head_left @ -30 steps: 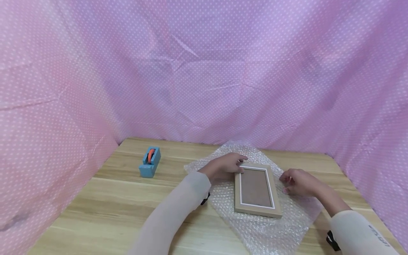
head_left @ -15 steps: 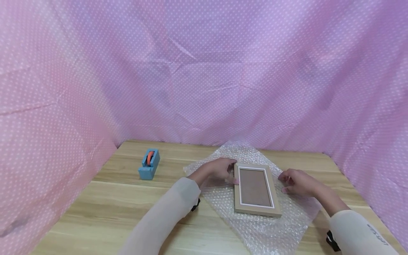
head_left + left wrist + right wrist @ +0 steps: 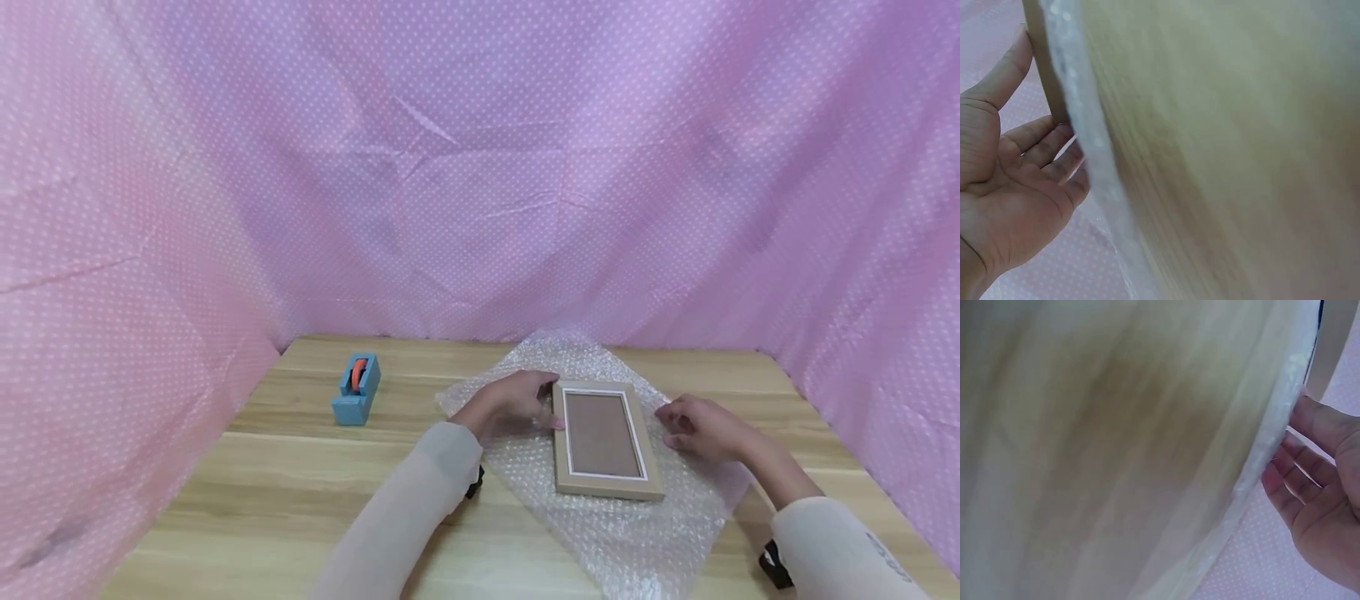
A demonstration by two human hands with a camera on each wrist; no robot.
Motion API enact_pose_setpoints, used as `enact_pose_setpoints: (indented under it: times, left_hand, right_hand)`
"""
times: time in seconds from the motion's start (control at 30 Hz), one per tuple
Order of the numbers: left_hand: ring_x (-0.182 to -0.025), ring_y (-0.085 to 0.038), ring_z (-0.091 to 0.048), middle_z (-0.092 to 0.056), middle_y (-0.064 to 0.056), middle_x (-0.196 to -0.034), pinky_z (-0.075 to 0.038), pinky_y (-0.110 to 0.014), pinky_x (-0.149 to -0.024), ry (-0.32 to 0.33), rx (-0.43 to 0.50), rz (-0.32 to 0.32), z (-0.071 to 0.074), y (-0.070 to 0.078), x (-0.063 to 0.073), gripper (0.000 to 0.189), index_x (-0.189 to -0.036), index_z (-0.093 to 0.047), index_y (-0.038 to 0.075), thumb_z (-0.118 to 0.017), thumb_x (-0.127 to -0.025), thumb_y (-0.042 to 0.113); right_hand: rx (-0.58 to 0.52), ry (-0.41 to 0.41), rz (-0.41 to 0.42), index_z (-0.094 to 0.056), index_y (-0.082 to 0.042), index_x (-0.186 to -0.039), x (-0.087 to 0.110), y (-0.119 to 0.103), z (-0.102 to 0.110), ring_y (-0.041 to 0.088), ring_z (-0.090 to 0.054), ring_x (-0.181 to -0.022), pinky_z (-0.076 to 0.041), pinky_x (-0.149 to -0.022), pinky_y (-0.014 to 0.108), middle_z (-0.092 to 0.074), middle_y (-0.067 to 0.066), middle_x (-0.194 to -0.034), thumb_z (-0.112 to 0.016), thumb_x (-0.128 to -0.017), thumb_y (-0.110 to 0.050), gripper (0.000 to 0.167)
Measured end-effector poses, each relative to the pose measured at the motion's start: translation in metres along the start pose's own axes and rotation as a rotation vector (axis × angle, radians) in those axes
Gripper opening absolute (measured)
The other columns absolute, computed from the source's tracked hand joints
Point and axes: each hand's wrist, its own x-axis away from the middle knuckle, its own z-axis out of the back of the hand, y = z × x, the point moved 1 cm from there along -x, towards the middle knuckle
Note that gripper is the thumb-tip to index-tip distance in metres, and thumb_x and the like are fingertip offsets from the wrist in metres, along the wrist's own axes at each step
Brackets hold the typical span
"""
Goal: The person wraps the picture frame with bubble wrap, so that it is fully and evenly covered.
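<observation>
A light tan, wood-look rectangular picture frame [image 3: 606, 437] lies flat on a clear, crinkled sheet of bubble wrap [image 3: 622, 542], right of the middle of the pale, wood-grained table [image 3: 285, 500]. The sheet is turned so that one corner reaches the table's far edge and another points toward its near edge; the frame sits roughly in its middle, probably to leave film on every side. A thin white inner border rims the frame's flat brown panel. The left hand [image 3: 521, 397] has thumb and fingers spread wide, the thumb against the frame's left side and the fingertips by its far left corner, seemingly to steady or square it. The right hand [image 3: 699, 427] rests its fingertips on the wrap just beside the frame's right side, fingers loosely bent with a narrow gap to the thumb, perhaps to keep the film flat. Near the table's far left corner, apart from the hands, stands a blocky blue tape dispenser [image 3: 351, 410] with an orange roll [image 3: 359, 373]. Pink, white-dotted cloth [image 3: 480, 183], creased and thin-looking, hangs behind the table's far edge.
</observation>
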Motion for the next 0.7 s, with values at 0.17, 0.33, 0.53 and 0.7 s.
enact_pose_setpoints:
  times: [0.17, 0.33, 0.53, 0.7]
  left_hand:
    - [-0.15, -0.024, -0.034, -0.038, -0.005, -0.162, -0.026, -0.04, -0.122, -0.041, -0.029, -0.011, 0.001, -0.002, 0.001, 0.116, -0.162, -0.031, 0.016, -0.094, -0.069, 0.046]
    - [-0.149, -0.023, -0.035, -0.04, -0.004, -0.161, -0.026, -0.038, -0.122, -0.046, -0.011, -0.017, 0.004, -0.003, -0.002, 0.119, -0.162, -0.03, 0.015, -0.096, -0.067, 0.042]
    - [-0.148, -0.024, -0.036, -0.041, -0.004, -0.161, -0.027, -0.04, -0.122, -0.051, -0.007, -0.02, 0.002, -0.005, -0.006, 0.119, -0.162, -0.031, 0.016, -0.097, -0.066, 0.042]
    - [-0.148, -0.025, -0.036, -0.04, -0.004, -0.161, -0.027, -0.041, -0.122, -0.052, -0.006, -0.005, 0.001, -0.005, -0.005, 0.12, -0.162, -0.031, 0.017, -0.096, -0.065, 0.044]
  right_hand:
    - [-0.021, -0.014, -0.013, -0.068, 0.007, -0.118, 0.001, -0.001, 0.002, 0.023, -0.063, -0.09, -0.054, -0.078, 0.041, -0.069, 0.009, -0.102, -0.083, -0.084, -0.017, 0.045]
    - [-0.1, -0.036, -0.051, -0.065, 0.009, -0.123, 0.004, 0.002, 0.011, 0.039, -0.069, -0.1, -0.056, -0.087, 0.054, -0.071, 0.022, -0.111, -0.083, -0.086, -0.02, 0.051]
    - [-0.064, -0.023, -0.14, -0.062, 0.012, -0.124, 0.02, 0.014, 0.021, 0.052, -0.065, -0.103, -0.053, -0.088, 0.063, -0.066, 0.034, -0.114, -0.083, -0.083, -0.017, 0.055]
    - [-0.055, -0.105, -0.198, -0.058, 0.013, -0.124, 0.034, 0.027, 0.031, 0.041, -0.065, -0.095, -0.055, -0.081, 0.053, -0.068, 0.025, -0.102, -0.083, -0.083, -0.018, 0.058]
